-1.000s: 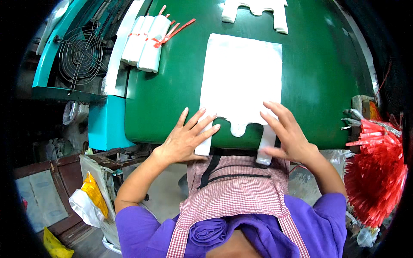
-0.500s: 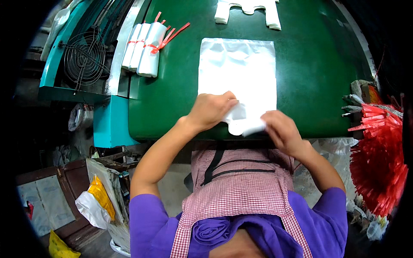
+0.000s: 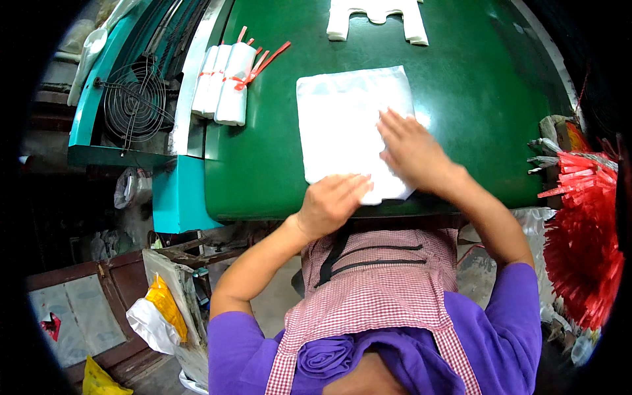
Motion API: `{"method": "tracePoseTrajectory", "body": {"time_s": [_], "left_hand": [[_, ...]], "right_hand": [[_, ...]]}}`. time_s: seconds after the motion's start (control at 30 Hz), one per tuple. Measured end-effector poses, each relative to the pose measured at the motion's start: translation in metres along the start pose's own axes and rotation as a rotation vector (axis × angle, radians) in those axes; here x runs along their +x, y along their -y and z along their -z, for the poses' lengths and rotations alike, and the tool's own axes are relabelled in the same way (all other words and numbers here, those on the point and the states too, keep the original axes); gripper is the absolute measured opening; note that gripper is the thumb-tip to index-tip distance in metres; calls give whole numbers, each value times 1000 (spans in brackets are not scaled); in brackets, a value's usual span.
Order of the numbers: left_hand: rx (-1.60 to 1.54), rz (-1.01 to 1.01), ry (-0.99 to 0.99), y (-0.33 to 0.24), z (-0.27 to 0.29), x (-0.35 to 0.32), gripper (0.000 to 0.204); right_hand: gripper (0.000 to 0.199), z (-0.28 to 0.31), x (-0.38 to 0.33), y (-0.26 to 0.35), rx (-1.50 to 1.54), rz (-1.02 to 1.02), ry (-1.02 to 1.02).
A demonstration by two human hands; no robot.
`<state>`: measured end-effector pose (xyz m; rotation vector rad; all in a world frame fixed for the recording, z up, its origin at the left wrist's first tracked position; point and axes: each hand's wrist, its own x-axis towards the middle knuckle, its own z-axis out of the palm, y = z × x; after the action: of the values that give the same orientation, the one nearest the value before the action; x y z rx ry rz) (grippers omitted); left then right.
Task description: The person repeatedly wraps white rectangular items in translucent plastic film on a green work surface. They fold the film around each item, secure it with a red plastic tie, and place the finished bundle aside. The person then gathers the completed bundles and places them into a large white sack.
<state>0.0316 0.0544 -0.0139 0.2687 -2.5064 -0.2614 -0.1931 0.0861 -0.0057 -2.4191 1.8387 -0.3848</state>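
Note:
On the green table lies a stack of thin white plastic bags [image 3: 349,118], slightly turned, its near end close to the table's front edge. My left hand [image 3: 334,201] holds the near left part of this stack, its fingers laid together over the near edge; its thumb is hidden. My right hand [image 3: 415,151] lies flat on the right side of the stack with its fingers stretched out, a little blurred. Some of the stack's near end is hidden under my hands.
Rolled white bag bundles [image 3: 230,85] tied with red strips lie at the left. Another handled white bag stack [image 3: 377,13] sits at the far edge. A large bunch of red plastic strips [image 3: 582,243] hangs at the right. A round wire-guarded fan [image 3: 135,102] stands left of the green table [image 3: 263,178].
My right hand has moved up from the stack's near end and flattened onto its right side. My left hand has shifted down to the near edge. The stack has turned slightly.

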Motion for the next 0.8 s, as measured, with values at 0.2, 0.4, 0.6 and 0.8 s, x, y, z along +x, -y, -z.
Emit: {"method": "tracePoseTrajectory", "body": {"time_s": [0.2,0.4,0.6,0.8], "left_hand": [[-150,532,257,38,15,42,18],[252,147,223,5,18,22,51],[194,210,222,29,6,47,9],[-281,189,281,40,30,18,28]], "right_hand": [[62,12,-7,17,162,150,-5],[57,-3,-19,13,207,152,-121],[48,14,-70,54,1411,-237,-4],[42,9,-25,7,2247,-488,-225]]}}
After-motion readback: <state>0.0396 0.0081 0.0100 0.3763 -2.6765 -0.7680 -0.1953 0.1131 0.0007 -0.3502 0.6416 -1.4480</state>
